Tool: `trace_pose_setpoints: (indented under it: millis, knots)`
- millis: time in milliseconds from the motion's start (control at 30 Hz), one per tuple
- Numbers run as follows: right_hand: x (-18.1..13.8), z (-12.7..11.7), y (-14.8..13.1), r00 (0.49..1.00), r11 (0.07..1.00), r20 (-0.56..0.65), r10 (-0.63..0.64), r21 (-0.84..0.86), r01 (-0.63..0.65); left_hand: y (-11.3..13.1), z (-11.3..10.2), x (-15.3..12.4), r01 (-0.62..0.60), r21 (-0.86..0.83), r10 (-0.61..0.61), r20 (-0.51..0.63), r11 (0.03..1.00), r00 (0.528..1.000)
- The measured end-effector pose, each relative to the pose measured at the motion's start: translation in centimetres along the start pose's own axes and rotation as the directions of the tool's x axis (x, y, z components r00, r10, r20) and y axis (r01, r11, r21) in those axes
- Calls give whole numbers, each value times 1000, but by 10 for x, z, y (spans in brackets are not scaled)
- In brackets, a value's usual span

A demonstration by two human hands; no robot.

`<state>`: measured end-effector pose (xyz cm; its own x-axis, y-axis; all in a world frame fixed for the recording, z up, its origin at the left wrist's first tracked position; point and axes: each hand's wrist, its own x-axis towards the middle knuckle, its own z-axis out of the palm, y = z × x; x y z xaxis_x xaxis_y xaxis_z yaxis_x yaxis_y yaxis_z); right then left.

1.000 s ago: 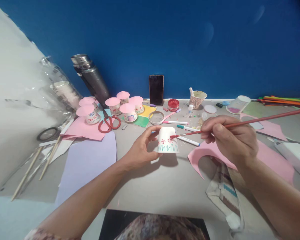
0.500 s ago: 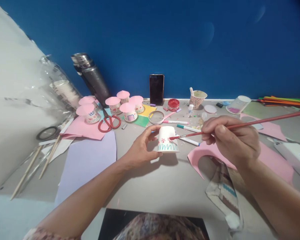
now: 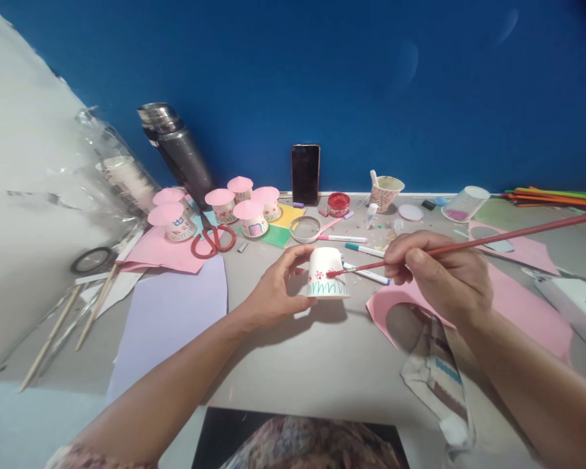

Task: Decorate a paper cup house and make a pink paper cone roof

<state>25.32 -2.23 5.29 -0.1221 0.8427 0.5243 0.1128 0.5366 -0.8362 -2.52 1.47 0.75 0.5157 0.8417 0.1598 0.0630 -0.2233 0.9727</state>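
The white paper cup (image 3: 328, 258) is in the middle of the frame, its wide rim downward, with red marks and green lines on its side. The left hand (image 3: 273, 294) is half open and holds this cup from its left side, between thumb and fingers. Right of the centre, the right hand (image 3: 439, 277) is closed around a thin red brush (image 3: 512, 232), and the brush tip is at the cup's side. Scissors (image 3: 213, 241) lie left of the centre, near several small cups (image 3: 254, 227) with pink tops.
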Motion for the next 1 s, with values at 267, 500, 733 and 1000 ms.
trace_pose_setpoints:
  millis: [267,500,733,1000]
  knots:
    - [1,-3,-1,999,999,-29,-39,37,40,-3,0,0,-23,-18,23,3,1000,1000]
    - [1,-1,-3,1000,1000,-21,3,5,-3,-3,1,0,-6,-51,5,-10,999,1000]
    - [5,2,-2,984,997,-170,-61,31,67,-4,0,-1,-2,-95,1,-3,995,1000]
    - [8,10,11,967,894,247,-54,-419,157,9,5,2,-2,-303,8,18,953,1000]
